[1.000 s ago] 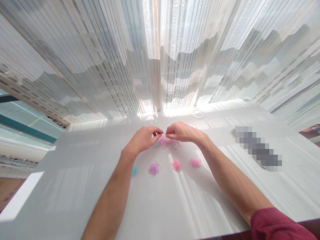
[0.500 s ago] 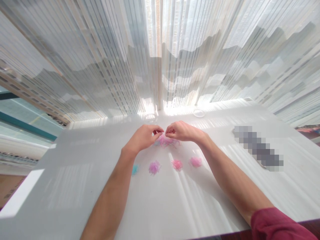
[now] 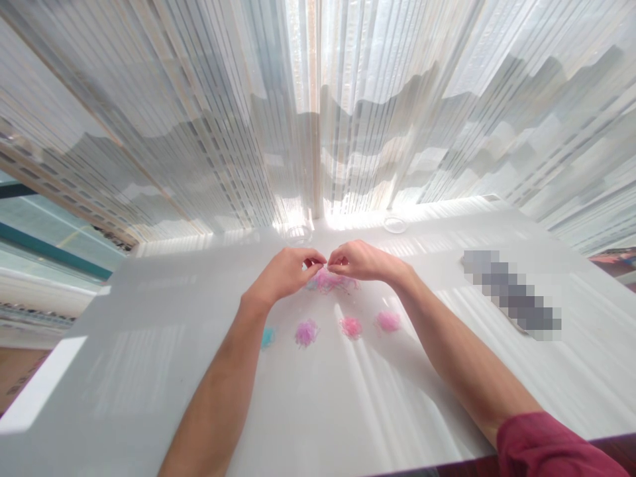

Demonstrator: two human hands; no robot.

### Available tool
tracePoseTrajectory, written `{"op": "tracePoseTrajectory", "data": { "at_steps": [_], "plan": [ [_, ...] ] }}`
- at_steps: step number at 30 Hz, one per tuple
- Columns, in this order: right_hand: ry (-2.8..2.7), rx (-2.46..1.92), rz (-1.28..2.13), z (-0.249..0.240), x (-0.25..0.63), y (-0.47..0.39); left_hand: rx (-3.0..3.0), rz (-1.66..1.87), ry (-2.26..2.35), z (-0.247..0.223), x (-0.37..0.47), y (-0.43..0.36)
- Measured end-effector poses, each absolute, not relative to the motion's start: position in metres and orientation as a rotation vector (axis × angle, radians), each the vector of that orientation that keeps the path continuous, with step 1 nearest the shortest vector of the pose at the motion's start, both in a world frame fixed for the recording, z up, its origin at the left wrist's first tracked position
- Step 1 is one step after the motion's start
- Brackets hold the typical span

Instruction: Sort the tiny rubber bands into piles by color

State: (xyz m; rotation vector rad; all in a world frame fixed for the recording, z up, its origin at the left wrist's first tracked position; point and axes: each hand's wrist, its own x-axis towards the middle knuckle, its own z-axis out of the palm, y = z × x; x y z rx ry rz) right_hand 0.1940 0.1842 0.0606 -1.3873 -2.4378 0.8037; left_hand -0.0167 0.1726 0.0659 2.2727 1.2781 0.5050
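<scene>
Over the middle of the white table (image 3: 308, 411), my left hand (image 3: 293, 270) and my right hand (image 3: 358, 260) meet almost fingertip to fingertip. Each hand is pinched; whatever lies between the fingertips is too small to make out. Just beneath them spreads a loose mixed pile (image 3: 334, 282) of pink and bluish strands. Nearer to me lie separate small heaps in a row: a teal heap (image 3: 267, 338) beside my left forearm, a purple heap (image 3: 307, 332), a coral-pink heap (image 3: 352, 328) and a light pink heap (image 3: 388, 322).
Two clear round dishes stand at the far edge, a left dish (image 3: 299, 233) and a right dish (image 3: 395, 225). A blurred-out long object (image 3: 517, 295) lies on the right. Striped sheer curtains (image 3: 318, 119) hang behind the table.
My fingertips have come very slightly closer together. The heaps and dishes stay in place.
</scene>
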Motion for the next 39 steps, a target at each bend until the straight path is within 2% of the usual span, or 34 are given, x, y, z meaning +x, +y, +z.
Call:
{"op": "tracePoseTrajectory", "data": {
  "at_steps": [39],
  "plan": [
    [-2.384, -1.423, 0.868, 0.0684, 0.1956, 0.1821, 2.24, 0.491, 1.271, 0.0642, -0.0185, 0.174]
  ]
}}
